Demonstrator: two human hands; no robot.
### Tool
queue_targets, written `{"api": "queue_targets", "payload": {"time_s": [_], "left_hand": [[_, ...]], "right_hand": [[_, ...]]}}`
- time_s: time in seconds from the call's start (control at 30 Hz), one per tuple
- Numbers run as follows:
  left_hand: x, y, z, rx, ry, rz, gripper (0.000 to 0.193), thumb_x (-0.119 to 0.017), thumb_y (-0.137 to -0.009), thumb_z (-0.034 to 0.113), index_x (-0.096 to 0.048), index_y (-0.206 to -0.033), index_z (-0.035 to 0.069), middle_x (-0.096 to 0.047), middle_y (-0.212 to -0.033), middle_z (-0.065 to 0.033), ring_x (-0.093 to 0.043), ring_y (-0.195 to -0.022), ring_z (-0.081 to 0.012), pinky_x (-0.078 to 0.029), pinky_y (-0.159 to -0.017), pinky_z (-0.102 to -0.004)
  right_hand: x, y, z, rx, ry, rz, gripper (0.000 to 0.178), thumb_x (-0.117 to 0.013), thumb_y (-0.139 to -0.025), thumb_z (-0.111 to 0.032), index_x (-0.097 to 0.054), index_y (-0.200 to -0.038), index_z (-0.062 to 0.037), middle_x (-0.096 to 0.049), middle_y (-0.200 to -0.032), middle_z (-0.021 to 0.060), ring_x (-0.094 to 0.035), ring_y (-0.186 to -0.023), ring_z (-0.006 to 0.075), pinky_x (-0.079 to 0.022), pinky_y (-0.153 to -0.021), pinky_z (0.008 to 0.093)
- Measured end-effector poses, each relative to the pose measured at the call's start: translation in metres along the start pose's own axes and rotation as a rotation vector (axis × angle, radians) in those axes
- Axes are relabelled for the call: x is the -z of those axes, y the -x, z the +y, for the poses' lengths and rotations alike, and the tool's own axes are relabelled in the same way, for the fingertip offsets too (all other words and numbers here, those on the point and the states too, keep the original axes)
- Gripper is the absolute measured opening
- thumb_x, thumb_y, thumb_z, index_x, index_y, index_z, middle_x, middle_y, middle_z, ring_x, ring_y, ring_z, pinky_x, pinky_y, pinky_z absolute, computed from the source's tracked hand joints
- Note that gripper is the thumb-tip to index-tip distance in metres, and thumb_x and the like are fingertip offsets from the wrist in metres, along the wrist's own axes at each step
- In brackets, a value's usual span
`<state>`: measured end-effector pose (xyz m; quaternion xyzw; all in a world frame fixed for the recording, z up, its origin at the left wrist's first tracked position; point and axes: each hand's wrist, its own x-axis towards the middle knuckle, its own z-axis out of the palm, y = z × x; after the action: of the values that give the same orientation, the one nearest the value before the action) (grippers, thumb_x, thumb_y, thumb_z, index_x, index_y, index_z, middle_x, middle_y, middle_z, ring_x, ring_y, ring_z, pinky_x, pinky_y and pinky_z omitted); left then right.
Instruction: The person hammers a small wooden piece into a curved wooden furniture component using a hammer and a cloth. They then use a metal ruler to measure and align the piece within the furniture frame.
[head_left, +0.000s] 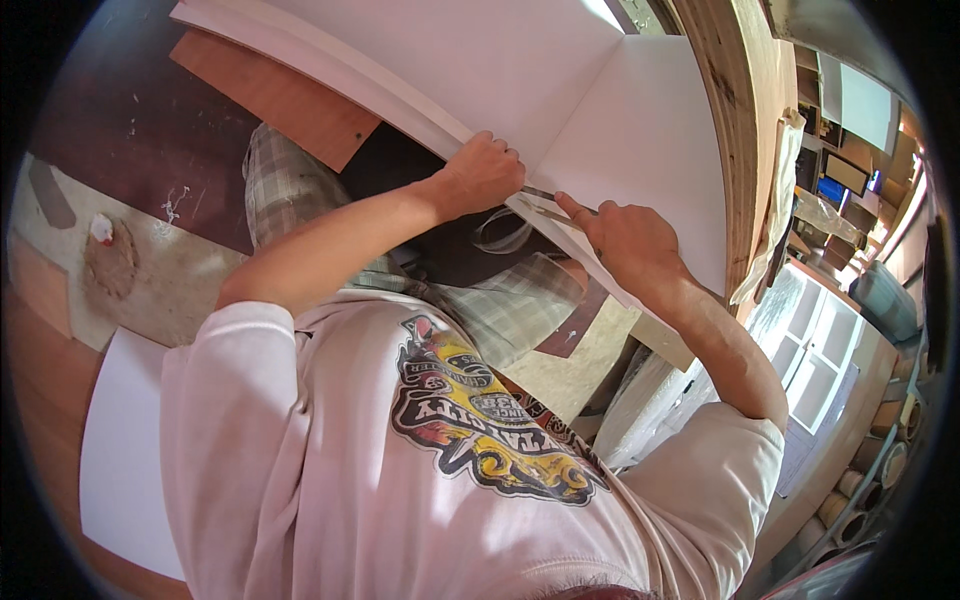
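Across the front edge of a white laminated panel [400, 85], my left hand [484, 176] is closed at one end of a narrow dark metal bar [540, 193] that looks like a file. My right hand [634, 240] is closed around its other end, with the thumb side toward the left hand. The handle is hidden inside the right fist. Below the bar, a thin translucent strip [505, 238] curls down from the panel's edge. The panel meets a second white panel [650, 150] at an inside corner, just beyond my hands.
A thick raw wood edge [735, 130] rises at the right. Beneath the white panel lies a reddish-brown board [275, 95]. A white sheet [125, 450] is at lower left. Plastic-wrapped pieces [650, 405], a white-framed panel [815, 350] and several rolls [850, 500] stand to the right.
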<state>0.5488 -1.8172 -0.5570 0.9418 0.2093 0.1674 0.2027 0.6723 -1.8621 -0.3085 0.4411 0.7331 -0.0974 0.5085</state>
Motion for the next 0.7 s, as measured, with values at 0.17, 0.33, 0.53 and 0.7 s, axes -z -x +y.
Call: {"api": "queue_targets", "payload": {"time_s": [0.17, 0.33, 0.53, 0.7], "left_hand": [[0.012, -0.004, 0.007, 0.037, -0.01, -0.138, 0.013, -0.074, -0.081, 0.021, -0.075, -0.085, 0.008, -0.073, -0.084, -0.0079, -0.072, -0.084, -0.0251, -0.051, -0.076, -0.0384], [0.019, -0.013, 0.01, -0.005, 0.029, -0.195, 0.01, -0.07, -0.083, 0.015, -0.079, -0.079, 0.013, -0.076, -0.082, -0.007, -0.076, -0.081, -0.0262, -0.054, -0.068, -0.0378], [0.003, -0.025, 0.006, 0.001, 0.041, -0.088, 0.008, -0.07, -0.083, 0.013, -0.075, -0.082, 0.007, -0.074, -0.085, -0.0112, -0.074, -0.085, -0.0278, -0.057, -0.074, -0.0407], [-0.006, -0.017, -0.008, -0.129, 0.062, -0.037, 0.01, -0.069, -0.085, 0.017, -0.073, -0.082, 0.008, -0.073, -0.087, -0.0121, -0.073, -0.088, -0.0306, -0.058, -0.076, -0.0432]], "right_hand": [[-0.015, -0.001, -0.004, 0.0, -0.015, 0.01, 0.066, -0.06, -0.1, -0.036, -0.039, -0.161, -0.0234, -0.061, -0.081, 0.0075, -0.065, -0.068, 0.0252, -0.052, -0.061, 0.04], [-0.026, -0.004, -0.005, 0.015, -0.017, 0.052, 0.066, -0.06, -0.099, -0.028, -0.039, -0.161, -0.0247, -0.061, -0.08, 0.0076, -0.066, -0.069, 0.0249, -0.052, -0.06, 0.0394], [-0.018, -0.013, -0.009, -0.036, -0.029, 0.041, 0.064, -0.059, -0.095, -0.012, -0.047, -0.156, -0.0243, -0.069, -0.08, 0.006, -0.073, -0.074, 0.025, -0.058, -0.062, 0.0386], [-0.016, 0.006, -0.012, -0.063, -0.007, 0.009, 0.068, -0.06, -0.092, -0.009, -0.046, -0.157, -0.0235, -0.069, -0.083, 0.0073, -0.072, -0.076, 0.0252, -0.058, -0.064, 0.0396]]}}
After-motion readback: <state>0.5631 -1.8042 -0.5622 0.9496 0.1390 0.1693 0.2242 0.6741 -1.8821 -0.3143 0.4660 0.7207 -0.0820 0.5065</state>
